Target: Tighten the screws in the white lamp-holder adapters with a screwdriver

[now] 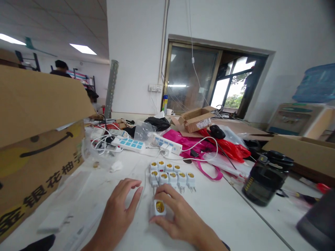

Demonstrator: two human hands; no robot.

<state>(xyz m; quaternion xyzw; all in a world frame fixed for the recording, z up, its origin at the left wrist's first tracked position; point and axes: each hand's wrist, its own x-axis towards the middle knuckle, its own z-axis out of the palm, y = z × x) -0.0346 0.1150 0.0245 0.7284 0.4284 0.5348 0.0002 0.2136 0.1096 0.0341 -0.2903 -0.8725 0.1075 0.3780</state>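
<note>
My right hand (pixel 178 212) grips a white plug-in lamp socket (pixel 159 208) with a gold threaded opening, its thumb at the near side and its fingers over the far side. To the left, my left hand (pixel 120 204) is curved with thumb and fingers apart, and nothing shows between them. Just beyond the right hand, several similar lamp sockets (pixel 172 177) stand in two rows on the white table (pixel 209 216), openings up; prongs show on those at the right. A thin, dark, rod-like thing rises near the right fingertips, too blurred to name.
A large cardboard box (pixel 39 146) fills the left side. Behind the sockets lie power strips (pixel 128 143) with white cords, a pink bag (pixel 180 139) and a red plastic bag (pixel 235 150). A dark bottle (pixel 267 177) stands at right. A white plug (pixel 53 220) lies lower left.
</note>
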